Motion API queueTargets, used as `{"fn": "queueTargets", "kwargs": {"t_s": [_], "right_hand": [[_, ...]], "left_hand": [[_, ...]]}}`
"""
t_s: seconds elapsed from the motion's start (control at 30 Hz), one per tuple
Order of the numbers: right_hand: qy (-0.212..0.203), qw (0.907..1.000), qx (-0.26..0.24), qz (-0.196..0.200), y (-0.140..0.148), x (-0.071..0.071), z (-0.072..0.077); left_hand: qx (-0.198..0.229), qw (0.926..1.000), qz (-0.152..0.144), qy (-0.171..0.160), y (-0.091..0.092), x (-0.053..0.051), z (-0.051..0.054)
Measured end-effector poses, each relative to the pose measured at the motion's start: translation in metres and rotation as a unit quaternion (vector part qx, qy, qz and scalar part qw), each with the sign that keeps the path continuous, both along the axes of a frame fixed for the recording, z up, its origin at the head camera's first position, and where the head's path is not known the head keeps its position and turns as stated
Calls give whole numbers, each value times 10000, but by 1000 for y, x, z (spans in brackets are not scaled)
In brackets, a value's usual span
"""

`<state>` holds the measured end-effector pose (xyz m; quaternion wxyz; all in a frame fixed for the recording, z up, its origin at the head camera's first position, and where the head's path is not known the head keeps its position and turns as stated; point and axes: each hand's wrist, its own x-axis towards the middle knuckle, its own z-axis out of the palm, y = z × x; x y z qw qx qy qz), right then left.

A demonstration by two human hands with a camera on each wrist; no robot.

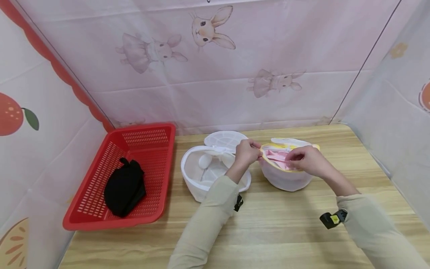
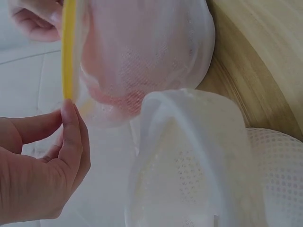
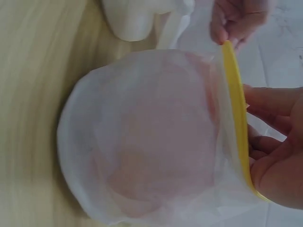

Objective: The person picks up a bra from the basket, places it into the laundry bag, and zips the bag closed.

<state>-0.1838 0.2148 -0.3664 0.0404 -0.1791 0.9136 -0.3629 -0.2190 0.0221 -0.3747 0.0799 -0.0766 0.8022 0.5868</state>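
Note:
A white mesh laundry bag with a yellow zip rim stands on the table, its mouth facing up. Pink fabric lies inside, its shape partly hidden; it shows through the mesh in both wrist views. My left hand pinches the yellow rim at the bag's left side between thumb and fingers. At the bag's mouth, my right hand has its fingertips inside, pinching a pink strip of the fabric. The yellow rim hides some of those fingertips in the right wrist view.
Left of the bag is a second white mesh bag, unzipped, with its lid folded back and pale items inside. A red plastic basket at the left holds a folded black garment. Curtain-like printed walls border the wooden table.

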Motion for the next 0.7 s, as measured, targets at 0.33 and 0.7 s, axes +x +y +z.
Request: {"fn": "queueTargets", "kwargs": {"t_s": [0.33,0.7], "right_hand": [[25,10000,45,75,-4,0,-4],[370,9983,342,284,-15,4,-25]], "left_hand": [[330,9993,71,-151,3,2,2],[645,9974,57,-328,5,4,12]]}}
